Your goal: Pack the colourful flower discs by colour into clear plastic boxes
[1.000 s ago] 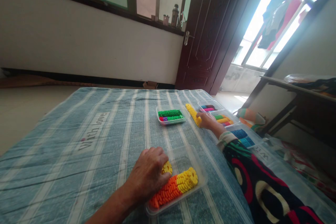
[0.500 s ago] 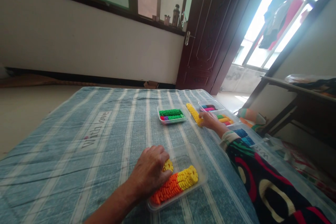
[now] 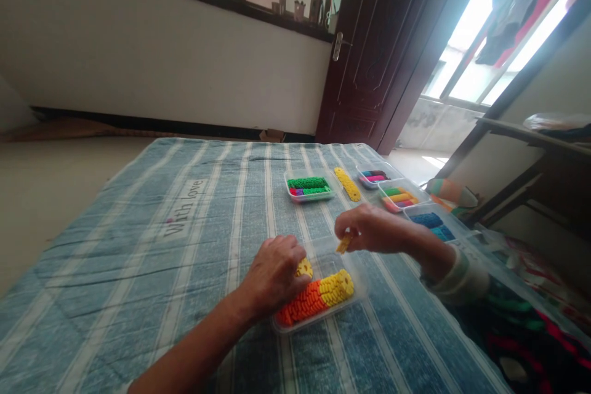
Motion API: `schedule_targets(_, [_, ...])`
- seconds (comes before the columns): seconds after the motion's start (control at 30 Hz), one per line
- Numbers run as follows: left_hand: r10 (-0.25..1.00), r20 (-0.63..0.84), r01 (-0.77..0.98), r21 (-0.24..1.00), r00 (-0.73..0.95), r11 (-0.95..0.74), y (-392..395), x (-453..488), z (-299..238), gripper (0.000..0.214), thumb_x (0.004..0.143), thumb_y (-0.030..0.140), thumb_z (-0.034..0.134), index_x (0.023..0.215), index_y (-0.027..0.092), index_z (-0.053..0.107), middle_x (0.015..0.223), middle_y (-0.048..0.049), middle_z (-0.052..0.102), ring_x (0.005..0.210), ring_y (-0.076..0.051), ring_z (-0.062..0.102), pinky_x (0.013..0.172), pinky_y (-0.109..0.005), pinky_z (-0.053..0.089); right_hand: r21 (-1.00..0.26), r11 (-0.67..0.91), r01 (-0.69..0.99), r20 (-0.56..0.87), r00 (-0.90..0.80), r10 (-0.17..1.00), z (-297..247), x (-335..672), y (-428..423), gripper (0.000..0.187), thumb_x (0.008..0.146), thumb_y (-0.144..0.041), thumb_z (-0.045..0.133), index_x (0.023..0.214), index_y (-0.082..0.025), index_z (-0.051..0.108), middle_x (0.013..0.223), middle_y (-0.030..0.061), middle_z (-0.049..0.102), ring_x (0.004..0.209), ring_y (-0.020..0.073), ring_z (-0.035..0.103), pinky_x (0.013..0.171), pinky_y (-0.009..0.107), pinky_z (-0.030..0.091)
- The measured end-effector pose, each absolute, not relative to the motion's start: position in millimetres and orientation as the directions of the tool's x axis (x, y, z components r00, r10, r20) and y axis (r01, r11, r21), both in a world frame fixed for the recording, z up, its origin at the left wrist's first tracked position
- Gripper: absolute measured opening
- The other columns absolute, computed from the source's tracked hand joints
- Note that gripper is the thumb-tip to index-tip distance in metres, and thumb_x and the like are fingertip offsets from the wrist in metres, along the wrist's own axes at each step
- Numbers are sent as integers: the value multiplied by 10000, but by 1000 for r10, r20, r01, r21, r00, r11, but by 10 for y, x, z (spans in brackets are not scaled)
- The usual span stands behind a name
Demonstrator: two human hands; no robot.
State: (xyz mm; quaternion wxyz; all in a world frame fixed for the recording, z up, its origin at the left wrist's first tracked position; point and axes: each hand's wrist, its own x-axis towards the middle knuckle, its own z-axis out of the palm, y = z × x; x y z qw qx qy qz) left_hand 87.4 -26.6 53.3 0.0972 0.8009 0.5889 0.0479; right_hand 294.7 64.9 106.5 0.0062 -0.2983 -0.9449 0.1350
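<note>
A clear plastic box lies close to me on the bed. In it is a row of orange and yellow notched discs. My left hand reaches over the box's left side, its fingers curled round a second row of yellow notched discs, mostly hidden by the hand. Above the box's far right corner hovers my right hand, pinching a few yellow discs. Beyond it, a long row of yellow discs lies on the striped bedspread, untouched.
A box of green discs stands left of the yellow row. Along the right are boxes with pink and dark rows, mixed colours and blue rows. A dark table borders the bed's right side.
My right hand has left the long yellow row and come back towards the near box with a few yellow discs. My left hand keeps its hold. The view has shifted slightly.
</note>
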Motion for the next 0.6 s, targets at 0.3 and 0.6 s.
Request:
schedule_targets(0.3, [946,-25,928,208,322,-310,-275,874,534,192,809,305,532,830,172,668,905,-79,632,886,-224,573,808,-355,425,-51,889,455,-135,-885,445,710,2537,265,244,784,-27,516,872,-199,664,857,7,625,656,99,492,522,259,236])
schedule_targets(0.6, [943,3,917,235,332,-323,-267,855,470,189,819,332,544,808,180,656,896,-63,626,865,-214,568,801,-354,421,-191,867,461,88,-872,482,457,2658,123,297,860,-46,464,1058,-205,618,964,36,605,760,127,554,619,245,374])
